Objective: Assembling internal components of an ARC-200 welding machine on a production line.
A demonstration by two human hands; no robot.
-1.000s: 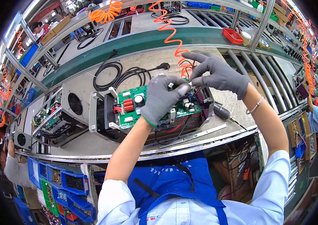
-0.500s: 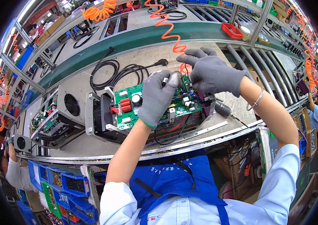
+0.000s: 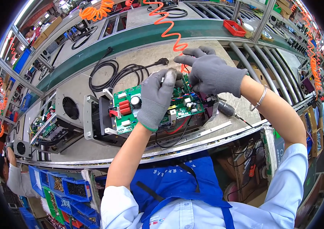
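Head view: nearest us is the blue apron [image 3: 177, 177], parts bins [image 3: 78, 198] low on our left. At the bench's near edge a black wire loop [image 3: 166, 147] droops off the near side of the metal case [image 3: 89, 128]; it could snag on a sleeve or get trapped if the case shifts. The green board [image 3: 129, 115] lies on top of that case, mid-bench, under both hands. Our left hand [image 3: 155, 97] is over the board's middle, fingers curled, thumb forward, a small pale piece showing at them; can't tell if it's gripped or just behind. Our right hand [image 3: 213, 72] is at the board's far right corner, forefinger stretched left, the others bent; what they grasp is hidden, can't tell. Risk as we judge it: thick gloves plus hidden fingertips could mean a bent pin or a half-seated connector, and a palm leaning on the board could flex it or knock the red capacitors [image 3: 124, 107]. Screwdriver [image 3: 227, 110] sits loose just right of the case; an elbow swing could roll it. Farther back, the black cable [image 3: 163, 61] is coiled on the bench, and the orange coiled hose [image 3: 171, 34] hangs close behind the right fingers, so a reach could catch it. Beyond: green conveyor [image 3: 131, 36], red tray [image 3: 227, 23].
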